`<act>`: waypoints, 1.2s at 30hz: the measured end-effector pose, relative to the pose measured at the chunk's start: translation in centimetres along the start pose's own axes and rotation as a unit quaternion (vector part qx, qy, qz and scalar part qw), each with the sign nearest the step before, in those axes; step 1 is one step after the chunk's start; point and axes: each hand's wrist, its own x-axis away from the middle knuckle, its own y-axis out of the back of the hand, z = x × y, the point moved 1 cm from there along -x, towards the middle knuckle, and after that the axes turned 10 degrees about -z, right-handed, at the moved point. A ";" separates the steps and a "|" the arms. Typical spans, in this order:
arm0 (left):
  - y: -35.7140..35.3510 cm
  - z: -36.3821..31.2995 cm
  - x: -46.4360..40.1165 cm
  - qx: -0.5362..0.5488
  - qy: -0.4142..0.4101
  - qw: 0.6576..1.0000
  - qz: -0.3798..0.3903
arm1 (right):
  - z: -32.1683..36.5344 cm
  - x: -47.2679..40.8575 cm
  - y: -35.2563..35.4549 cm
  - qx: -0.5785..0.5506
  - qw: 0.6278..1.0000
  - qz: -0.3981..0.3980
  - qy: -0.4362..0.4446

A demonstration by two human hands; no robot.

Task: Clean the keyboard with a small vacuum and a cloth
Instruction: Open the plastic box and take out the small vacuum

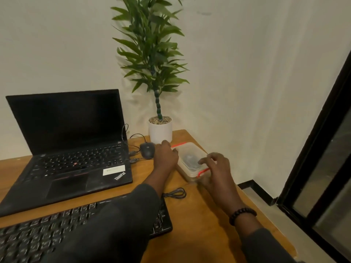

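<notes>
Head view, nearest me: the keyboard lies along the front of the wooden surface, its long axis running left to right, my left sleeve crossing over it. Bare wood lies to its right, up to the surface's right edge. Farther on, my left hand rests against a lidded clear container, fingers relaxed; my right hand hovers over its near end, grip loosely curled, holding nothing. A mouse, laptop and potted plant stand behind, against a pale wall.
</notes>
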 end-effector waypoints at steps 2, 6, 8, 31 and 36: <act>-0.6 0.0 -1.2 -0.015 -0.024 1.000 0.009 | 0.3 0.8 -0.1 -0.086 0.980 -0.073 -0.161; -1.5 0.1 -2.5 -0.035 -0.090 0.994 0.051 | 1.0 0.3 -1.2 -0.195 0.888 -0.087 -0.406; -1.7 0.3 -2.6 -0.040 -0.106 0.993 0.041 | 1.2 -0.4 -2.0 -0.207 0.872 -0.061 -0.439; -2.6 -0.1 -2.8 -0.180 -0.233 0.954 0.061 | 0.2 0.7 -3.2 -0.188 0.914 -0.147 -0.328; -2.2 -0.4 -2.9 -0.144 -0.152 0.971 0.113 | -0.3 0.7 -3.4 -0.147 0.922 -0.157 -0.323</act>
